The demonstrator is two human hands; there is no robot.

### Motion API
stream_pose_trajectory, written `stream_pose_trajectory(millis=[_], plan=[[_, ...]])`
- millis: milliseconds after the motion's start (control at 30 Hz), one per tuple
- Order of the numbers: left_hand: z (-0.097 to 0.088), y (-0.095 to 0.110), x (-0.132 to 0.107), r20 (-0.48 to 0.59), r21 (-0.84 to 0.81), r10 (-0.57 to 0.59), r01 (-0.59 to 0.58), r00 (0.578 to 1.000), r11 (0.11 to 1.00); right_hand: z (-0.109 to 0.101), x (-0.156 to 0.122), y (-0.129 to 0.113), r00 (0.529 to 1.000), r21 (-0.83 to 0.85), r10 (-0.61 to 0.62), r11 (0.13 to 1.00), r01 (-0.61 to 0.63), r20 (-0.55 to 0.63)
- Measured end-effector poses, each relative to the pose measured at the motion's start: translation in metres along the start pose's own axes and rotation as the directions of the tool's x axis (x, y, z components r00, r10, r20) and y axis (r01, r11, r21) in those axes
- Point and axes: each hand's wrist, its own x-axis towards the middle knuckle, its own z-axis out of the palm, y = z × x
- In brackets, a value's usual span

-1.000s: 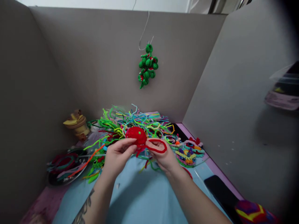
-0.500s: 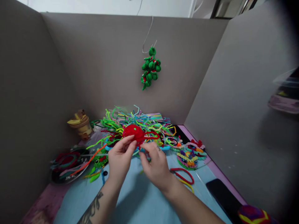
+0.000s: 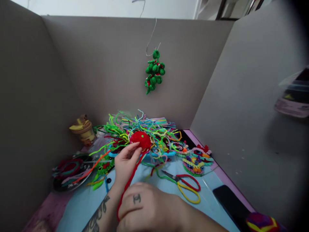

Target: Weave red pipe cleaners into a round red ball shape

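Fingers (image 3: 135, 149) of left hand (image 3: 125, 164) pinched narrow on red pipe-cleaner ball (image 3: 141, 139), above the table's (image 3: 79, 206) far middle, just before the loose pile (image 3: 147, 124). From the ball, red strand (image 3: 129, 182) slanting down toward the near edge, long axis far-to-near, into right hand (image 3: 151, 209), curled tight around its end. Scissors (image 3: 184, 185) to the right, apart.
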Motion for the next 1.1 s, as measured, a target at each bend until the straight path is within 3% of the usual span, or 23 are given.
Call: stream_pose_trajectory(millis=[67,100,133,167,200,233,267,367,533,667,900,1100], plan=[[0.000,0.001,0.001,-0.003,-0.029,-0.024,0.024,1.000,0.999,-0.007,-0.001,0.003,0.998,0.075,0.051,0.996,-0.049,-0.026],[0.000,0.001,0.001,-0.001,-0.056,-0.038,0.037,0.999,0.998,-0.010,-0.004,0.007,0.987,0.094,0.134,0.988,-0.125,-0.094],[0.001,0.002,0.002,0.004,-0.080,-0.045,0.046,0.999,0.996,-0.012,-0.008,0.012,0.946,0.106,0.257,0.965,-0.240,-0.198],[0.001,0.003,0.002,0.009,-0.095,-0.045,0.046,0.999,0.994,-0.013,-0.012,0.019,0.846,0.122,0.408,0.913,-0.390,-0.344],[0.002,0.004,0.001,0.015,-0.095,-0.039,0.040,0.999,0.995,-0.013,-0.016,0.026,0.694,0.154,0.529,0.835,-0.528,-0.488],[0.003,0.005,0.001,0.019,-0.083,-0.029,0.031,0.999,0.996,-0.012,-0.020,0.033,0.546,0.186,0.594,0.759,-0.624,-0.591],[0.004,0.006,0.000,0.020,-0.063,-0.017,0.019,1.000,0.998,-0.010,-0.024,0.039,0.438,0.223,0.633,0.697,-0.681,-0.639],[0.006,0.005,-0.005,0.027,0.010,0.027,-0.027,0.999,1.000,-0.004,-0.029,0.053,0.331,0.296,0.689,0.624,-0.724,-0.645],[0.006,-0.001,-0.014,0.049,0.131,0.167,-0.172,0.985,0.976,0.006,-0.028,0.064,0.234,0.450,0.759,0.573,-0.685,-0.608],[0.005,-0.006,-0.016,0.044,0.156,0.216,-0.220,0.975,0.963,0.006,-0.030,0.071,0.165,0.498,0.752,0.567,-0.656,-0.638],[0.009,-0.011,-0.015,0.037,0.099,0.199,-0.202,0.979,0.974,-0.001,-0.036,0.075,0.219,0.382,0.682,0.613,-0.691,-0.698],[0.009,-0.010,-0.014,0.043,0.077,0.173,-0.176,0.984,0.981,0.002,-0.043,0.087,0.192,0.554,0.779,0.573,-0.604,-0.597]])
